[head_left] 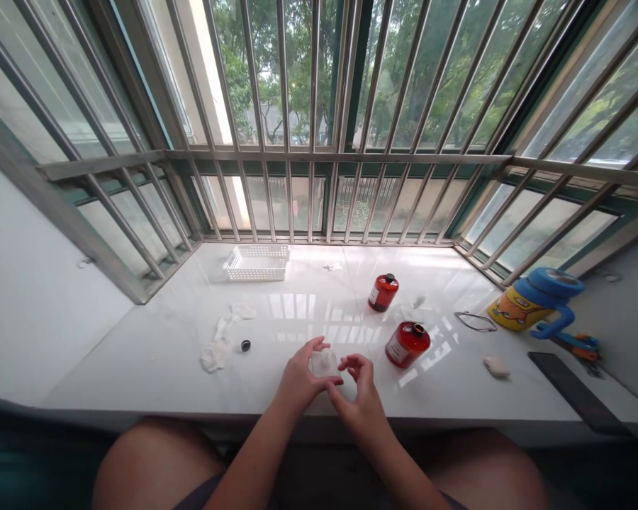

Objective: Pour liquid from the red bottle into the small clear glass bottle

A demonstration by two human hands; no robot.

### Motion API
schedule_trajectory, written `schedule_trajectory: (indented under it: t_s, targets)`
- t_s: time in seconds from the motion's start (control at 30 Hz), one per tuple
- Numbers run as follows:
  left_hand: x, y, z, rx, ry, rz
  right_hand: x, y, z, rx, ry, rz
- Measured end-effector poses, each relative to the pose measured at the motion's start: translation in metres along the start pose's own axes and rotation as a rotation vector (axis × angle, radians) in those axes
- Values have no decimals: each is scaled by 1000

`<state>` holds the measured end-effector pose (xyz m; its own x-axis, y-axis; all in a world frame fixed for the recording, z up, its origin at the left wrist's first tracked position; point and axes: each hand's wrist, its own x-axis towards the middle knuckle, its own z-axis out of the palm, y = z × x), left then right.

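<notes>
My left hand curls around a small clear plastic piece on the white marble counter. My right hand sits just beside it, its fingers curled and close to my left thumb. I cannot tell whether those fingers pinch anything. To the right of my hands stands a red bottle with a black cap, and a second red bottle stands farther back. A small black cap lies to the left, next to a crumpled white tissue.
A white plastic basket stands against the barred window. On the right lie glasses, a white lump and a black flat slab. Farther back stands a yellow container with blue handle. My knees lie below the counter edge.
</notes>
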<state>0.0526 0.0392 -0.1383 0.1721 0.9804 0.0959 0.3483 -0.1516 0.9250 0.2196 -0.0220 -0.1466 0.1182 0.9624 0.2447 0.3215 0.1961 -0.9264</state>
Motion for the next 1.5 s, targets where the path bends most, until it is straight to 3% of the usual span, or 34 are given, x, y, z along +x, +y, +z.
schedule_trajectory:
  t_s: [0.13, 0.37, 0.53, 0.7, 0.77, 0.87, 1.0, 1.13, 1.27, 1.37, 1.43, 1.5]
  targets:
    - [0, 1, 0, -1, 5, -9, -1, -7, 4, 57, -76, -6]
    - [0, 2, 0, -10, 4, 12, -1, -3, 3, 30, 9, 11]
    - [-2, 4, 1, -1, 8, -11, -5, -7, 3, 29, -85, -4]
    - [-2, 7, -1, 20, -44, 2, -17, -3, -6, -16, -42, 1]
    - [-5, 4, -16, 63, -135, 53, -21, -2, -14, -30, -8, -16]
    - [-10, -10, -57, 183, -197, 78, -26, -5, -28, -49, 34, -13]
    - [-9, -39, -118, 541, 56, 62, -33, -13, -39, -92, 64, 3]
    - [7, -56, -145, 775, 219, -60, -36, -21, -35, -136, 55, -89]
    - [19, -54, -149, 734, 237, -80, -37, -31, -34, -171, 19, -197]
    - [14, -37, -143, 647, 317, -117, -36, -41, -40, -199, 1, -282]
    - [3, -14, -128, 381, 389, -159, -34, -50, -45, -230, -10, -336]
    - [-13, 18, -102, -49, 378, -144, -30, -58, -50, -261, -17, -396]
